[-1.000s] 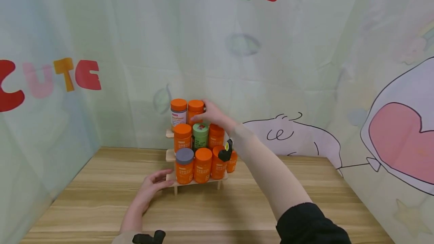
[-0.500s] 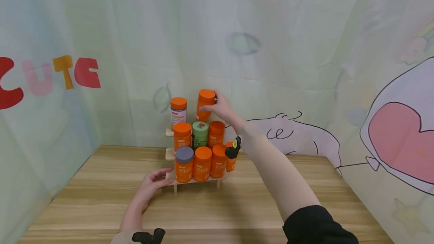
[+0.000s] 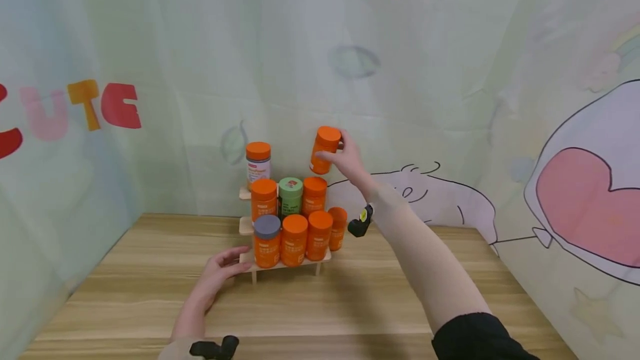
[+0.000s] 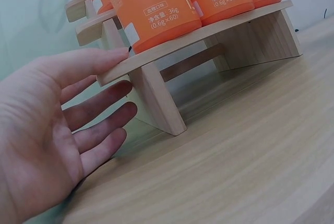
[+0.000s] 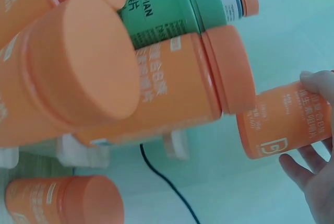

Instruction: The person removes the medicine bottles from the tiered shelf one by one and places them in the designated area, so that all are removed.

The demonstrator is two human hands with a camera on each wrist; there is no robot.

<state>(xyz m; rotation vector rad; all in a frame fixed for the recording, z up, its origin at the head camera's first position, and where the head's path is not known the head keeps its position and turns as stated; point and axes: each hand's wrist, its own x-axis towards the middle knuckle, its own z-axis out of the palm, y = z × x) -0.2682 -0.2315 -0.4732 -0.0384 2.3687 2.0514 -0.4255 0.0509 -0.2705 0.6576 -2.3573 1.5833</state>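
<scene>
My right hand [image 3: 351, 161] grips an orange supplement bottle [image 3: 325, 150], tilted and held up in the air, right of the top tier. In the right wrist view, thumb and fingers wrap its body. My left hand [image 3: 220, 272] holds the left end of the lowest tier of a wooden step rack [image 4: 148, 57], thumb on top and fingers below the board. On the rack stand a white-labelled bottle [image 3: 258, 163] at the top, a green bottle [image 3: 290, 196] between orange ones in the middle, and a grey-capped bottle [image 3: 267, 240] with two orange-capped ones at the front.
Another orange bottle [image 3: 338, 228] stands on the wood-grain table [image 3: 280, 315], right of the rack. A printed curtain [image 3: 300, 71] hangs behind and at the sides. A black cable [image 5: 169, 185] runs behind the rack in the right wrist view.
My right hand has lifted the orange bottle off the top tier and carried it up and to the right. The left hand keeps its place at the rack.
</scene>
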